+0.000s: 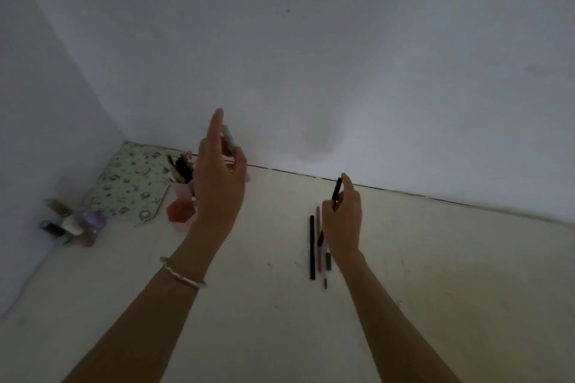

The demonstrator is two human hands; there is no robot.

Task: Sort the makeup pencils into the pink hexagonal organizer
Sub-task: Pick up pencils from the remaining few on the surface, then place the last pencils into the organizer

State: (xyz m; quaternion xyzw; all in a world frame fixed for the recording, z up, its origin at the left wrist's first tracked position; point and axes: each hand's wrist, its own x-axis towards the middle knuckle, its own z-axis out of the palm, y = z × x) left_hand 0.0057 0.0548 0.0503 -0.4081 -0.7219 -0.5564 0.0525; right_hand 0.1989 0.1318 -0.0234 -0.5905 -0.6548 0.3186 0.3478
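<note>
The pink hexagonal organizer [179,193] stands near the back wall on the left, with several pencils upright in its rear cell; my left hand hides part of it. My left hand [217,177] is raised above the organizer and grips a pale pencil [228,140] between thumb and fingers. My right hand [342,221] holds a black pencil [336,188], its tip pointing up. On the surface under that hand lie a long black pencil [312,247], a pink pencil [318,239] and a few shorter ones, partly hidden.
A floral patterned pouch [130,180] lies behind the organizer in the corner. Several small bottles [77,222] cluster at the left by the side wall. The white back wall [342,71] meets the pale surface [435,274] just beyond my hands.
</note>
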